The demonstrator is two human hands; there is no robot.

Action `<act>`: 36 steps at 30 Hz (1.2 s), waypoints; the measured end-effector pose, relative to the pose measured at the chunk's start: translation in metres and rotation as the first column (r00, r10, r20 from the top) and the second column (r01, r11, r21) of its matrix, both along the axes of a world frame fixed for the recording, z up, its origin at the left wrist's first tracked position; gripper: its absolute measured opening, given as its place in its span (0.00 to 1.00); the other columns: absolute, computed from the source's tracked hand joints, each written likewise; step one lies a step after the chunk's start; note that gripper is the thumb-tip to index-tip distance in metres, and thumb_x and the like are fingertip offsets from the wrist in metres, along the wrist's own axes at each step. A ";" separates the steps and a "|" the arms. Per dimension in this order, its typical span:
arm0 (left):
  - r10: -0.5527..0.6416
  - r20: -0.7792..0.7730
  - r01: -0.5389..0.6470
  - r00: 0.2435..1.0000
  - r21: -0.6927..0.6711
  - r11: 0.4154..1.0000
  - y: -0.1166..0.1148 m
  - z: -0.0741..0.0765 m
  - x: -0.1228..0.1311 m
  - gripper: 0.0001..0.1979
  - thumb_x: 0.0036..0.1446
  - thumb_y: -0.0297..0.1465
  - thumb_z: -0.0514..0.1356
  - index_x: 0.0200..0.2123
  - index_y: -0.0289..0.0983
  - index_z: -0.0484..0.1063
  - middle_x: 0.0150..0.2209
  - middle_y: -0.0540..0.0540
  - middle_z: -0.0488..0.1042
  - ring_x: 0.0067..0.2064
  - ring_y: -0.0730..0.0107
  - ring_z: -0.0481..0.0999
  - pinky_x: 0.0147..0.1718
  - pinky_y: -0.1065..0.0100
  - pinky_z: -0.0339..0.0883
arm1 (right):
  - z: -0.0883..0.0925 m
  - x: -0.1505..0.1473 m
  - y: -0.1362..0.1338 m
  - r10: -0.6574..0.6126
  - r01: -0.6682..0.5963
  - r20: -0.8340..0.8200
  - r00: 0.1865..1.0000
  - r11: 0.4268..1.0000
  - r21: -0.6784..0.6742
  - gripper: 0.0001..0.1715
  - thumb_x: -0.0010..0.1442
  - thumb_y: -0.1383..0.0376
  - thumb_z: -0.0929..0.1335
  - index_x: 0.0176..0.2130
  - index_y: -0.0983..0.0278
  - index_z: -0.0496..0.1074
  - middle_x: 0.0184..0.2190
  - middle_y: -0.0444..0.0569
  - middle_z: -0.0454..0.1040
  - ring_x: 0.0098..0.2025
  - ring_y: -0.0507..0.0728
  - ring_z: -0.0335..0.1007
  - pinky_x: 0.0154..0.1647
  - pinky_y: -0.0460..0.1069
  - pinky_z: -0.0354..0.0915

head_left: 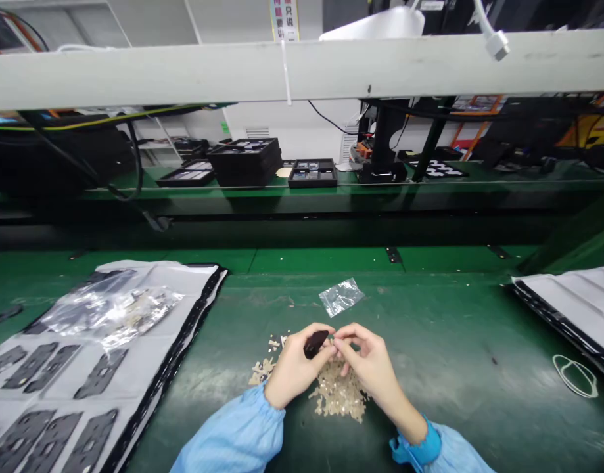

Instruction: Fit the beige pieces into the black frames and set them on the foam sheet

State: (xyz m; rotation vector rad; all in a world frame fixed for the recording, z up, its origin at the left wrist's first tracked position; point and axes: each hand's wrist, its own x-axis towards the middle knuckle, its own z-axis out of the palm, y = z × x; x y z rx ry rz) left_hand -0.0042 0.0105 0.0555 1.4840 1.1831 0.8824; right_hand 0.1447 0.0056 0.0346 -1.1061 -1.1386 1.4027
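Observation:
My left hand (pixel 294 368) is closed around a dark, flat piece (pixel 315 344), its thumb and fingers wrapped over the edges. Fingertip to fingertip with it, my right hand (pixel 371 364) is pinched closed; whatever sits in that pinch is too small to make out. Below both hands lies a pile of small beige parts (pixel 340 398) on the green bench. A smaller scatter of similar parts (pixel 261 372) lies left of my left hand, partly hidden by it. Just beyond my fingers is a small clear plastic bag (pixel 341 297).
On the left, a white-lined tray (pixel 183 282) bears rows of dark flat pieces (pixel 92 441) and a clear bag of parts (pixel 119 312). Another white-lined tray (pixel 587 295) and pale rubber bands (pixel 575 376) lie right. A white beam (pixel 183 75) crosses above; black trays (pixel 245 161) stand behind.

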 end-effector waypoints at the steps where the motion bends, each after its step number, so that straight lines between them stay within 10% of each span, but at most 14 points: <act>1: 0.002 0.030 -0.001 1.000 -0.043 0.999 -0.001 -0.003 -0.001 0.08 0.53 0.32 0.59 0.36 0.36 0.71 0.29 0.49 0.74 0.30 0.70 0.74 0.28 0.71 0.70 | 0.000 0.000 0.000 0.000 0.000 -0.008 1.000 1.000 -0.005 0.16 0.50 0.56 0.72 0.33 0.64 0.71 0.21 0.42 0.66 0.22 0.51 0.66 0.14 0.43 0.68; 11: 0.031 0.146 -0.006 0.989 -0.169 0.986 -0.008 -0.004 -0.004 0.12 0.53 0.38 0.59 0.30 0.33 0.69 0.26 0.51 0.66 0.22 0.78 0.65 0.19 0.75 0.65 | -0.001 -0.003 -0.002 -0.010 0.009 -0.013 1.000 0.999 -0.046 0.15 0.49 0.56 0.73 0.31 0.63 0.71 0.22 0.43 0.66 0.21 0.51 0.64 0.13 0.44 0.66; 26: 0.101 -0.094 -0.083 0.990 0.176 0.981 -0.008 -0.010 -0.001 0.07 0.50 0.26 0.56 0.21 0.34 0.68 0.24 0.51 0.65 0.26 0.75 0.65 0.25 0.73 0.57 | 0.013 0.010 -0.006 0.049 -0.300 0.604 0.795 0.898 0.322 0.10 0.63 0.66 0.61 0.34 0.61 0.71 0.30 0.48 0.69 0.31 0.55 0.67 0.31 0.48 0.64; 36: 0.110 -0.038 -0.105 0.993 0.117 0.988 -0.007 -0.008 0.001 0.06 0.48 0.25 0.56 0.21 0.35 0.68 0.23 0.51 0.64 0.26 0.74 0.64 0.26 0.73 0.57 | 0.007 0.009 -0.001 0.151 -0.227 0.430 0.890 0.965 0.131 0.12 0.60 0.59 0.64 0.31 0.62 0.73 0.30 0.49 0.70 0.31 0.56 0.69 0.26 0.46 0.70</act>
